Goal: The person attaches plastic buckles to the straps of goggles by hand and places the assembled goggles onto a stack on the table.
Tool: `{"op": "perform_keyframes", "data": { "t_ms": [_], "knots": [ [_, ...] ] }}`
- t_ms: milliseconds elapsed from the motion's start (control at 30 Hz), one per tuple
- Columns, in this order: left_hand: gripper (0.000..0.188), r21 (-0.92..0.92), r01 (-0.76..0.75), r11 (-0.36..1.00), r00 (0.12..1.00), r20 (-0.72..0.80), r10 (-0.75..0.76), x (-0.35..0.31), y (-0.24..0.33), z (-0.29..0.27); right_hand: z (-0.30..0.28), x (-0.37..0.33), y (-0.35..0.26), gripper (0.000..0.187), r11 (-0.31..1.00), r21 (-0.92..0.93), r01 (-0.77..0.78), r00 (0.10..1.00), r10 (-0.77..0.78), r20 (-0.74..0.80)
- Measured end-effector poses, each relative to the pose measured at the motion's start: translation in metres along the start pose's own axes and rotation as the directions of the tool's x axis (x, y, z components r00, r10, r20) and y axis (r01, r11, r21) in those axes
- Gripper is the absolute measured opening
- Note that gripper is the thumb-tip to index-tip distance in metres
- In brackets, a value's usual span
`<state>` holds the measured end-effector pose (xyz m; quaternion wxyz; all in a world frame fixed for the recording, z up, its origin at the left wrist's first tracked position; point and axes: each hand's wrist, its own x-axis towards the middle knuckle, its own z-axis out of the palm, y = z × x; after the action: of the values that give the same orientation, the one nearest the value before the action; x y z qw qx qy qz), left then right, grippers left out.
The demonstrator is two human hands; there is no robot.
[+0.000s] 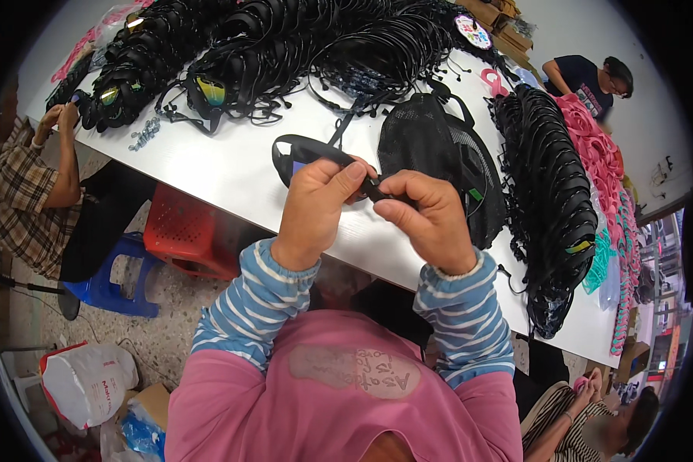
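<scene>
While glossy black goggles (304,154) sit over the smooth white counter (231,165) near its front edge, both hands, left hand (316,204) and right hand (431,215), pinch their thin rubbery strap (377,190).

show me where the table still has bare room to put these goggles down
Bare white table lies left of the left hand, between the goggles it holds, the small metal parts and the near edge. A thinner strip runs under the right hand. The far side is crowded with black goggle piles; the black mesh bag and goggle row fill the right.
</scene>
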<state>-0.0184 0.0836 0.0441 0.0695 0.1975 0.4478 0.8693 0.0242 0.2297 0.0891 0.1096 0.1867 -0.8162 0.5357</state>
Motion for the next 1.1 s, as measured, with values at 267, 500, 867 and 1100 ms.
{"op": "perform_keyframes", "data": {
  "t_ms": [267, 500, 867, 1100],
  "knots": [
    [0.020, -0.149, 0.077, 0.986, 0.990, -0.107, -0.093, -0.001, -0.005, -0.003, -0.006, -0.003, 0.006, 0.025, 0.999, -0.037, 0.018, 0.995, -0.021, -0.101],
    [0.023, -0.092, 0.094, 0.991, 0.976, -0.186, -0.110, -0.029, 0.015, -0.038, -0.030, -0.009, 0.008, 0.020, 0.952, -0.296, -0.082, 0.977, 0.017, -0.214],
    [0.020, -0.156, 0.133, 0.979, 0.963, -0.214, -0.164, -0.044, -0.022, -0.027, -0.010, 0.010, 0.035, 0.042, 0.766, -0.552, -0.329, 0.866, 0.478, 0.146],
    [0.021, -0.111, 0.014, 0.994, 0.995, -0.095, -0.025, -0.055, -0.027, 0.027, -0.043, -0.035, 0.020, 0.024, 0.948, -0.056, -0.315, 0.931, 0.297, -0.214]
  ]
}}
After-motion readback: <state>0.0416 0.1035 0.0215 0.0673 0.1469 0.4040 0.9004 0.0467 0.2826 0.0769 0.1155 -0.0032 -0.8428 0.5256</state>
